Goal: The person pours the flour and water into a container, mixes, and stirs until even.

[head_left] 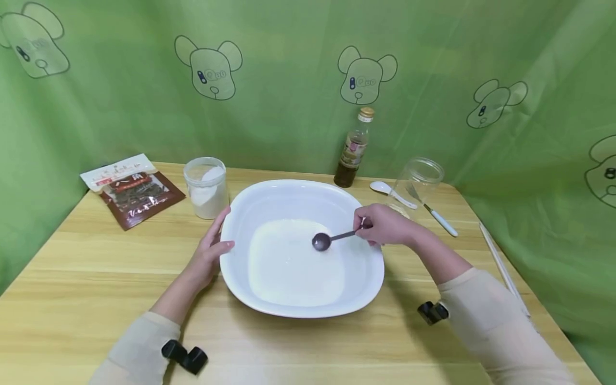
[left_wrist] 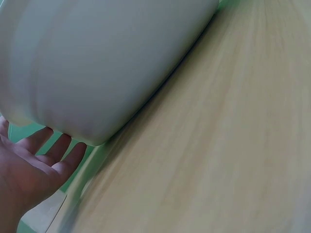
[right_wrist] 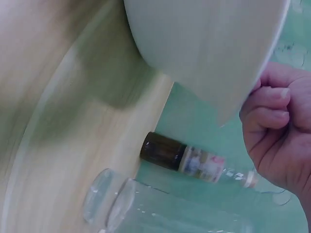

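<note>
A large white basin stands mid-table, its inner floor paler than its walls. My left hand holds the basin's left side, thumb over the rim. In the left wrist view, that hand's fingers lie spread, tips against the outer wall. My right hand, above the basin's right rim, pinches the handle of a dark measuring spoon. The spoon's round bowl is inside the basin, over the pale floor. In the right wrist view, curled fingers show beside the rim; the spoon is hidden there.
Behind the basin's left side are a clear tub of white powder and a brown spice packet. A sauce bottle, white spoon, glass jar and fork stand or lie back right. Chopsticks lie along the right edge.
</note>
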### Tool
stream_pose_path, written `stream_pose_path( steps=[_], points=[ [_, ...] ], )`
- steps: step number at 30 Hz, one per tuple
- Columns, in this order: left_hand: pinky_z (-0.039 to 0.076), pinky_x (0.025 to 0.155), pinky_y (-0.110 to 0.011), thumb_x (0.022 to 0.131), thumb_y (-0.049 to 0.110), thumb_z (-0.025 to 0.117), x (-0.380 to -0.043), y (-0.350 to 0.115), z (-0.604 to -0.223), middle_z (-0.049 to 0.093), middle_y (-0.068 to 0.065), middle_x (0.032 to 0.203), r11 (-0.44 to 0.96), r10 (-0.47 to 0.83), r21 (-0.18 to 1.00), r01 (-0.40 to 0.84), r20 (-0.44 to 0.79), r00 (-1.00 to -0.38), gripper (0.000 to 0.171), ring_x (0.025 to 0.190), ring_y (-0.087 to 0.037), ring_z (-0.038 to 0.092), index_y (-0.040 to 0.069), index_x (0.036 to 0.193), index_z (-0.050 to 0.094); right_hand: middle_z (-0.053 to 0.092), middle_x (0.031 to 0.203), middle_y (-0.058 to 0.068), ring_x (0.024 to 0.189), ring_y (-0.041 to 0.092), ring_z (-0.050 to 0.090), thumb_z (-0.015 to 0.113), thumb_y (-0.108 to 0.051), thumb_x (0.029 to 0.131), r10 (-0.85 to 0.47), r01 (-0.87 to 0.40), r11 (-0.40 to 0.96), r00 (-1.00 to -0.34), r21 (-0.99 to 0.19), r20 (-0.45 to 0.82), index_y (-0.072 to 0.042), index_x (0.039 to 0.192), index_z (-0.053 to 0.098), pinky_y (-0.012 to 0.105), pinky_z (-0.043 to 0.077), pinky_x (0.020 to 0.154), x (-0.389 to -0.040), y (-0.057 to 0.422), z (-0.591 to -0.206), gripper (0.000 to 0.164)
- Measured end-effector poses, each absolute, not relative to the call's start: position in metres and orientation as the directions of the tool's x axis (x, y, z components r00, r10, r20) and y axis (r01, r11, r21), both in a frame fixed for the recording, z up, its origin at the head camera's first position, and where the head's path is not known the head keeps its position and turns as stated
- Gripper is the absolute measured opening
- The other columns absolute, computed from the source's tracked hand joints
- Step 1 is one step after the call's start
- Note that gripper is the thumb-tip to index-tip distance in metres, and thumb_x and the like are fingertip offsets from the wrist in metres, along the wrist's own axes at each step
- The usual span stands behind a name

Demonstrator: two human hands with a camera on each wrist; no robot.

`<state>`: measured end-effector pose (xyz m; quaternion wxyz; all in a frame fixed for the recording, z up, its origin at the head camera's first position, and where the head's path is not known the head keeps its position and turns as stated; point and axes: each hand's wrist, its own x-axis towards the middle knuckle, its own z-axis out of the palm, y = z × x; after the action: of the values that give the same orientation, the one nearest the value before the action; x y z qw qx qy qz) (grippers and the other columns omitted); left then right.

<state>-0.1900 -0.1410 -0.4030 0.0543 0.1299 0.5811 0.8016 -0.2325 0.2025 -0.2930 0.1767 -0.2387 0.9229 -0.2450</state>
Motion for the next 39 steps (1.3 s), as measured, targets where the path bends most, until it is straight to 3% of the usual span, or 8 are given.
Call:
stream_pose_path(
  steps=[5,9,16,22,25,28,33,39],
  points=[
    [0.049,0.071,-0.038,0.075,0.005,0.045,-0.189,-0.140,-0.402,0.027,-0.025,0.130,-0.315,0.244,0.947,0.057,0.139,-0.960,0.073,0.096,-0.026,0.051,0.018,0.139,0.014,0.053,0.053,0.005,0.044,0.015,0.046,0.053,-0.003,0.079,-0.437,-0.303,0.781,-0.889,-0.546,-0.133,0.000,0.081,0.056,0.024,0.037,0.038,-0.249,0.193,-0.303,0.005],
    [0.049,0.072,-0.040,0.076,0.004,0.044,-0.188,-0.140,-0.401,0.027,-0.023,0.130,-0.319,0.237,0.946,0.062,0.143,-0.961,0.072,0.097,-0.026,0.050,0.018,0.139,0.014,0.054,0.054,0.007,0.042,0.014,0.045,0.055,-0.004,0.079,-0.439,-0.275,0.727,-0.891,-0.630,-0.117,0.000,0.082,0.055,0.022,0.038,0.037,-0.257,0.171,-0.314,0.005],
    [0.050,0.072,-0.037,0.075,0.003,0.044,-0.187,-0.140,-0.401,0.028,-0.026,0.128,-0.319,0.235,0.945,0.070,0.150,-0.960,0.072,0.094,-0.022,0.052,0.016,0.139,0.014,0.053,0.051,0.008,0.037,0.010,0.036,0.055,-0.003,0.080,-0.564,-0.198,0.595,-0.793,-0.779,-0.229,0.001,0.083,0.057,0.018,0.028,0.034,-0.249,0.142,-0.328,0.005],
    [0.050,0.070,-0.038,0.075,0.003,0.044,-0.187,-0.140,-0.400,0.030,-0.028,0.126,-0.326,0.235,0.943,0.070,0.153,-0.960,0.072,0.093,-0.024,0.053,0.017,0.139,0.014,0.051,0.050,0.006,0.036,0.009,0.034,0.055,-0.002,0.079,-0.672,-0.209,0.603,-0.654,-0.770,-0.348,-0.002,0.081,0.058,0.017,0.026,0.034,-0.227,0.155,-0.317,0.003],
    [0.050,0.069,-0.039,0.076,0.003,0.043,-0.188,-0.140,-0.400,0.031,-0.029,0.124,-0.323,0.239,0.944,0.070,0.153,-0.959,0.071,0.092,-0.025,0.053,0.017,0.139,0.014,0.050,0.050,0.005,0.038,0.009,0.037,0.055,-0.001,0.078,-0.688,-0.260,0.625,-0.629,-0.736,-0.362,-0.006,0.078,0.058,0.016,0.028,0.035,-0.218,0.173,-0.307,0.005],
    [0.050,0.069,-0.039,0.076,0.003,0.043,-0.188,-0.141,-0.399,0.030,-0.028,0.126,-0.316,0.237,0.946,0.075,0.155,-0.959,0.071,0.092,-0.025,0.053,0.017,0.139,0.014,0.050,0.051,0.004,0.040,0.010,0.040,0.054,0.002,0.077,-0.664,-0.301,0.661,-0.660,-0.687,-0.350,-0.005,0.076,0.057,0.016,0.031,0.035,-0.214,0.191,-0.294,0.007],
    [0.049,0.071,-0.039,0.076,0.004,0.044,-0.189,-0.141,-0.399,0.029,-0.026,0.128,-0.306,0.232,0.949,0.080,0.156,-0.960,0.071,0.094,-0.026,0.052,0.017,0.139,0.014,0.051,0.054,0.005,0.043,0.013,0.043,0.052,0.002,0.077,-0.533,-0.317,0.763,-0.802,-0.563,-0.271,-0.002,0.076,0.056,0.020,0.035,0.036,-0.224,0.207,-0.280,0.006],
    [0.050,0.069,-0.037,0.075,0.004,0.044,-0.188,-0.141,-0.401,0.030,-0.029,0.125,-0.317,0.233,0.946,0.063,0.142,-0.962,0.072,0.091,-0.025,0.054,0.016,0.139,0.014,0.052,0.053,0.006,0.045,0.014,0.045,0.053,-0.001,0.077,-0.394,-0.228,0.791,-0.899,-0.568,-0.189,0.001,0.079,0.057,0.023,0.037,0.040,-0.248,0.192,-0.297,0.006]
  ],
)
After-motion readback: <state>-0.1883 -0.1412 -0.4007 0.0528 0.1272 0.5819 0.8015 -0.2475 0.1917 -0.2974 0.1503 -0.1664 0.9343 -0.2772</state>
